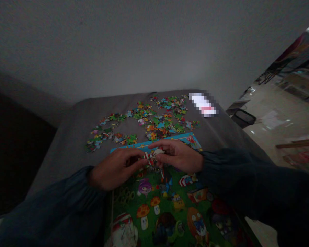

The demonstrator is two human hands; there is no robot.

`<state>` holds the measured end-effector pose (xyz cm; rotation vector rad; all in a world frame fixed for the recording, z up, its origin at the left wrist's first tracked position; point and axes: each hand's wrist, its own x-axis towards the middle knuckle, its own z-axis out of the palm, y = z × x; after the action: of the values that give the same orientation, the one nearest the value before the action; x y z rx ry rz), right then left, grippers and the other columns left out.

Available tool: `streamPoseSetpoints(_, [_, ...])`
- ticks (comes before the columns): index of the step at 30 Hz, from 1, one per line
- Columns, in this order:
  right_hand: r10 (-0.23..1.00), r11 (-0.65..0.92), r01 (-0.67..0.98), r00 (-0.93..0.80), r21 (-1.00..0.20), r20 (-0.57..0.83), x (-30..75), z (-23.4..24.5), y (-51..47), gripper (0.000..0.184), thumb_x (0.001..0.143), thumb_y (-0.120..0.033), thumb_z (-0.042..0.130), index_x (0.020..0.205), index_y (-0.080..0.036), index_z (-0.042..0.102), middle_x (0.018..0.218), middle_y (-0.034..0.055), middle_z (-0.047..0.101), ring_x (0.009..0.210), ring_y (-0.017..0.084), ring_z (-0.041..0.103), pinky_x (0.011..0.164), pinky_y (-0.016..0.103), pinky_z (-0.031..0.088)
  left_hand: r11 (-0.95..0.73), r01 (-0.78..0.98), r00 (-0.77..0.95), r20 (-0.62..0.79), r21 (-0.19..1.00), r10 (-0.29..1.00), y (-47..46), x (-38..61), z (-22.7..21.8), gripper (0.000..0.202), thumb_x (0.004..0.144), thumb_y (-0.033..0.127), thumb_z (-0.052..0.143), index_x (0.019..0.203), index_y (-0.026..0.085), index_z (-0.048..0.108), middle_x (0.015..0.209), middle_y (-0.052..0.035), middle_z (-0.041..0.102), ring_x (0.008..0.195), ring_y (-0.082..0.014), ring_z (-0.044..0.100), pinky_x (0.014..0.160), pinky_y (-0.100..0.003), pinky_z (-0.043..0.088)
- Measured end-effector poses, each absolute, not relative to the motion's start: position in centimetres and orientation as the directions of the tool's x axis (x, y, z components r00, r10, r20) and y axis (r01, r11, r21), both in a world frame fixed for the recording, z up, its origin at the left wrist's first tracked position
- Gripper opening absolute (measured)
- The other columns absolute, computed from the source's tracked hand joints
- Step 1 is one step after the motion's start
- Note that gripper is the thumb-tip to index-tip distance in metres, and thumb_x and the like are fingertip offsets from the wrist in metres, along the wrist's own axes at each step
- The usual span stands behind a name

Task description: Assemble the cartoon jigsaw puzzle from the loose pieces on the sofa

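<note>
My left hand (115, 169) and my right hand (177, 156) meet over the top edge of a colourful puzzle board (170, 206) with a green cartoon picture and a blue border. Both hands pinch a small cluster of red-and-white jigsaw pieces (150, 157) held between the fingertips. Beyond the board, many loose jigsaw pieces (154, 120) lie scattered across the grey table (74, 137). Dark long sleeves cover both arms.
A blurred white and pink object (203, 104) lies at the table's far right corner. A plain wall stands behind the table. To the right, a shiny floor holds a dark basket (243, 118) and some furniture.
</note>
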<state>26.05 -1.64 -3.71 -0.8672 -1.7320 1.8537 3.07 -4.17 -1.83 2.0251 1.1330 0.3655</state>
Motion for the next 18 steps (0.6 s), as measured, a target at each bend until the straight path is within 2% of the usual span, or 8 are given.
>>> streamPoseSetpoints(5, [0.642,-0.093,0.13,-0.75,-0.987,-0.16,26.5,-3.7,-1.5,0.025,0.092,-0.027,0.062,0.115,-0.017,0.061,0.076,-0.002,0.067,0.067,0.012,0.066,0.067,0.028,0.056,-0.32,0.605,0.585,-0.135,0.73,0.799,-4.3,3.2,-2.1,0.034,0.096,0.047,0.05,0.093,0.019,0.071,0.075,0.0001,0.063,0.066,-0.0135,0.057,0.059,-0.023,0.038])
streamPoseSetpoints(12, [0.624,0.054,0.311,-0.752,-0.949,-0.211,26.1,-3.0,-2.0,0.012,0.089,-0.029,0.065,0.09,-0.017,0.062,0.074,-0.0029,0.064,0.056,0.009,0.058,0.052,0.021,0.048,-0.371,0.525,0.681,-0.117,0.766,0.723,-4.2,3.1,-2.4,0.028,0.092,0.044,0.059,0.091,0.021,0.074,0.08,0.0,0.068,0.07,-0.0137,0.059,0.062,-0.023,0.04])
streamPoseSetpoints(14, [0.596,0.122,0.353,-0.773,-0.927,-0.216,26.1,-2.7,-2.2,0.012,0.089,-0.027,0.064,0.097,-0.017,0.063,0.077,-0.0022,0.066,0.057,0.009,0.058,0.054,0.022,0.047,-0.371,0.506,0.697,-0.115,0.779,0.708,-4.1,2.6,-2.1,0.027,0.091,0.044,0.061,0.09,0.02,0.075,0.082,-0.0004,0.07,0.072,-0.0136,0.06,0.063,-0.022,0.042])
streamPoseSetpoints(18, [0.5,0.415,0.357,-0.858,-0.837,-0.118,25.9,-1.4,-3.1,0.028,0.092,-0.02,0.06,0.119,-0.018,0.066,0.087,0.0003,0.072,0.066,0.011,0.06,0.059,0.024,0.044,-0.274,0.561,0.673,-0.237,0.781,0.701,-3.7,0.8,-1.4,0.028,0.088,0.045,0.063,0.084,0.02,0.074,0.074,0.0017,0.07,0.066,-0.0125,0.059,0.059,-0.02,0.042])
